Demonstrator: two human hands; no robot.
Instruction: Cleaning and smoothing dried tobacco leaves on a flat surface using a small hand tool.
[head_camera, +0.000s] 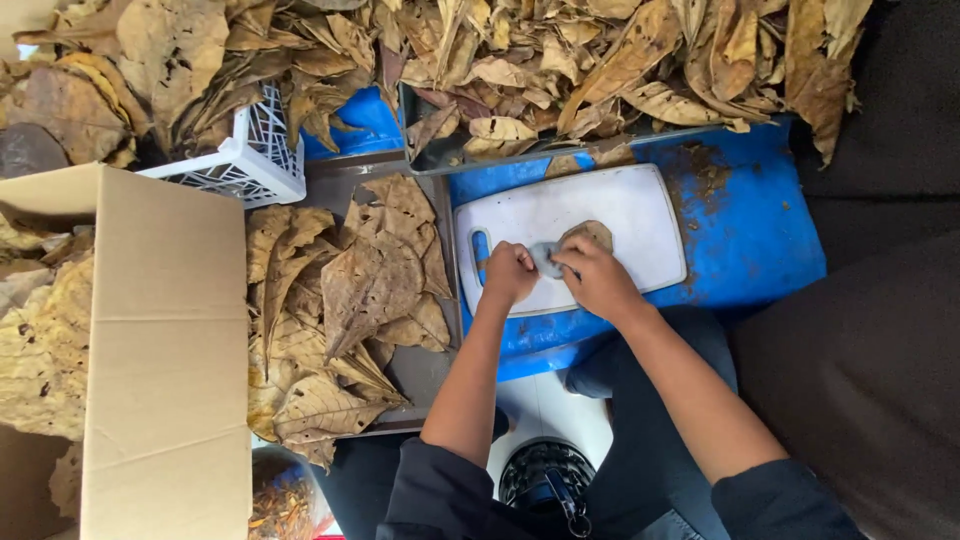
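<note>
A white cutting board (640, 215) lies on a blue plastic surface (760, 230). A small dry brown leaf (588, 234) rests on the board. My left hand (508, 274) is curled shut on the near-left part of the board, beside a grey cloth-like piece (545, 258). My right hand (596, 278) presses on the leaf and the grey piece with its fingers closed over them. What exactly each hand grips is partly hidden by the fingers.
A metal tray (425, 375) of large dry leaves (365, 285) sits left of the board. A cardboard box (165, 350) stands at far left, a white plastic basket (250, 150) behind it. A leaf heap (560, 60) fills the back. A dark round object (545, 480) is between my knees.
</note>
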